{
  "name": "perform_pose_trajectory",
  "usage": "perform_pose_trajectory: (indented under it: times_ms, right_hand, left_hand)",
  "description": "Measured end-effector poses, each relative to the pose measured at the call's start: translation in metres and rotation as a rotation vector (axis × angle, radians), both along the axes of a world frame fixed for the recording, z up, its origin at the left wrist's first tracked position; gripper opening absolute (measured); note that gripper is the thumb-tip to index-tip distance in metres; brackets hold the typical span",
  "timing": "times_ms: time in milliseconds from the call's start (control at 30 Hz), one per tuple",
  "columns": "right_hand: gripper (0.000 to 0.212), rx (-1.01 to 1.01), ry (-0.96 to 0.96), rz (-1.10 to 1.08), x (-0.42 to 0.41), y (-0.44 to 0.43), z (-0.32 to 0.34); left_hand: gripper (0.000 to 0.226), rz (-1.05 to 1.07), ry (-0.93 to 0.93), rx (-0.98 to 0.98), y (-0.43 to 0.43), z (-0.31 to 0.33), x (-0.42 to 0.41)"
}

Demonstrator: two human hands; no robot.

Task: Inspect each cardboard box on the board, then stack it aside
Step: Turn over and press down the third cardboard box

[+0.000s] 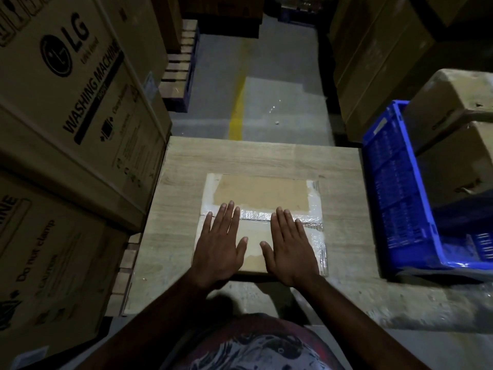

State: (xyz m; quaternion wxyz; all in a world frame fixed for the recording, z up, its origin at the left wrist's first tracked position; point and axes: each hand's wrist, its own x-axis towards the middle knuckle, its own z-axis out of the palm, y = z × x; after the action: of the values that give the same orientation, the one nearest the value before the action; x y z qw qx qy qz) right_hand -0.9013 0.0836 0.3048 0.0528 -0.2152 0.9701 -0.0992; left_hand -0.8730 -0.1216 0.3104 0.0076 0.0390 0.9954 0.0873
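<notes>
A flat cardboard box sealed with shiny clear tape lies in the middle of the wooden board. Both my hands lie palm-down on its near half. My left hand rests flat with straight fingers on the left side, fingertips reaching the central tape strip. My right hand lies flat on the right side, thumb pointing inward. The box's near edge is partly hidden beneath my palms.
Large washing machine cartons are stacked close on the left. A blue plastic crate stands right of the board, with more cartons behind it. Beyond the board is concrete floor with a yellow line and a pallet.
</notes>
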Motion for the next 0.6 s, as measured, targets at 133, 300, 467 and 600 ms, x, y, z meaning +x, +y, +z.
perform_pose_trajectory:
  times_ms: [133, 300, 467, 600]
  right_hand:
    - [0.070, -0.048, 0.032, -0.011, 0.000, -0.001, 0.003]
    - [0.048, -0.186, 0.156, -0.099, -0.031, 0.006, 0.018]
    - [0.069, -0.024, 0.014, -0.159, -0.060, 0.010, 0.013]
    - [0.069, 0.027, 0.020, -0.157, -0.061, 0.010, 0.009]
  left_hand:
    - [0.073, 0.008, -0.015, 0.015, 0.001, 0.004, 0.000]
    - [0.068, 0.061, -0.022, 0.070, -0.004, 0.012, -0.032]
    - [0.076, 0.059, -0.013, 0.031, -0.018, 0.002, -0.062]
    - [0.076, 0.057, 0.006, 0.031, -0.016, 0.002, -0.062]
